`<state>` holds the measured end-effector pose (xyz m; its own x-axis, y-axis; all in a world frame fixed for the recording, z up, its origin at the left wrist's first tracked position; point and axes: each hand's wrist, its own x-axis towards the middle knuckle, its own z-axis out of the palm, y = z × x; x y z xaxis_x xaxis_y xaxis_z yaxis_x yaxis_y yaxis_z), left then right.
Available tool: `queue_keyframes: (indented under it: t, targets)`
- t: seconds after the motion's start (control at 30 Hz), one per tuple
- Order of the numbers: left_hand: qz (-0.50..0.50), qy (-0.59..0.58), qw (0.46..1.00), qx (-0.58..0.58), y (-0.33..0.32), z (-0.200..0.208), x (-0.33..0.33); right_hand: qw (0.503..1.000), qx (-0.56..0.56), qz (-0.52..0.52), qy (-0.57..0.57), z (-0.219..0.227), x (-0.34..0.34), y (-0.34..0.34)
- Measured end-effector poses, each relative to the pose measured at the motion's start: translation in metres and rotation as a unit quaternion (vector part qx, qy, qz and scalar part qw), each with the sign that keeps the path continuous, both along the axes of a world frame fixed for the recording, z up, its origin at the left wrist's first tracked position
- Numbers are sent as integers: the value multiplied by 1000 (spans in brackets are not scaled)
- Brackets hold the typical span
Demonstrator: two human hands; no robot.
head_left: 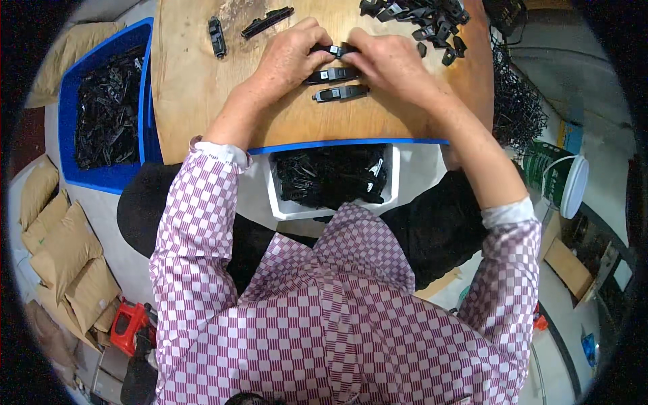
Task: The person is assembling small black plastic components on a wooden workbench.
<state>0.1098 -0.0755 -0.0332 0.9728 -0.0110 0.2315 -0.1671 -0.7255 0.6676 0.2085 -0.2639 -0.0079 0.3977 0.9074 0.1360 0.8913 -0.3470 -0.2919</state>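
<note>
My left hand (294, 55) and my right hand (386, 59) meet over the wooden tabletop, fingers closed on the two ends of a small black plastic part (335, 50). The fingers cover most of it; a pale patch shows in its middle. Just nearer to me lie two similar black parts, one (333, 75) close under the hands and another (340, 93) below it. To the left of my left hand rest a short black part (217, 37) and a longer, slim black piece (267, 22).
A pile of black plastic pieces (432, 23) covers the table's far right. Left of the wooden table (196, 94) stands a blue crate (101, 181) full of black parts. A white box (395, 172) of black parts sits before me, below the table edge. Right are tangled black pieces (516, 108) and a green bucket (545, 172).
</note>
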Motion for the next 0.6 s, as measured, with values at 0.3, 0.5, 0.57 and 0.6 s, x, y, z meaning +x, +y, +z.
queue_keyframes:
  t: [0.3, 0.5, 0.57, 0.6]
  targets:
    - [-20, -23, 999, -13, 10, -9, -2, 997, 64, 3, 39, -14, 1, -3]
    - [7, -19, 1000, -1, 5, -1, -10, 997, 64, -47, 23, -1, 3, -20]
    - [19, -13, 1000, 6, 4, -2, -10, 998, 42, -48, 14, 1, 3, -17]
    - [19, -12, 1000, 13, 4, -1, -10, 999, 27, -33, 10, 2, 2, -14]
